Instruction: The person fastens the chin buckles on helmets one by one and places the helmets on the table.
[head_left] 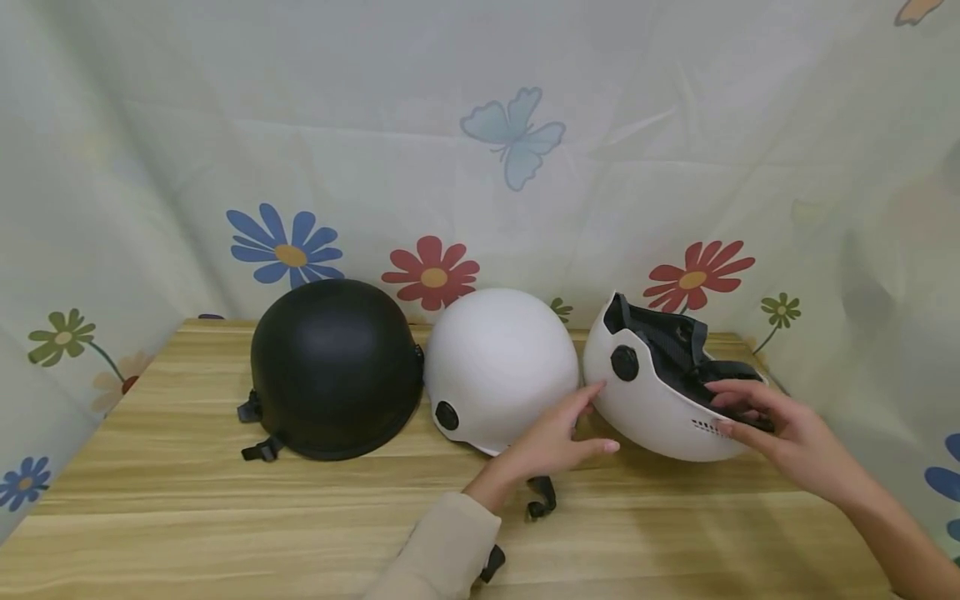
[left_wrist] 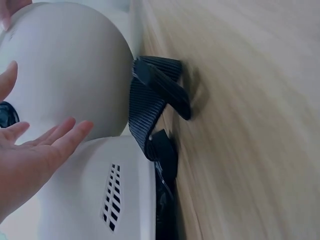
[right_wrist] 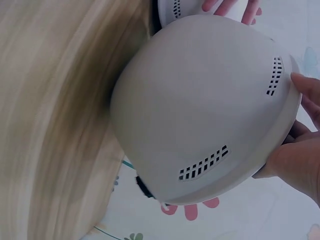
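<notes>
On the right of the wooden table, a white helmet lies tipped with its opening up, showing black padding and a strap. My right hand grips its rim, thumb outside and fingers reaching inside; the right wrist view shows this hand at the vented rim. Fingers extended, my left hand is beside the tipped helmet's left side; whether its fingertips touch the shell is hard to tell. A second white helmet stands dome up behind the left hand, with its black strap on the table.
A black helmet stands dome up at the left, close against the middle white one, its buckles on the wood. Behind the table hangs a pale curtain printed with flowers and a butterfly.
</notes>
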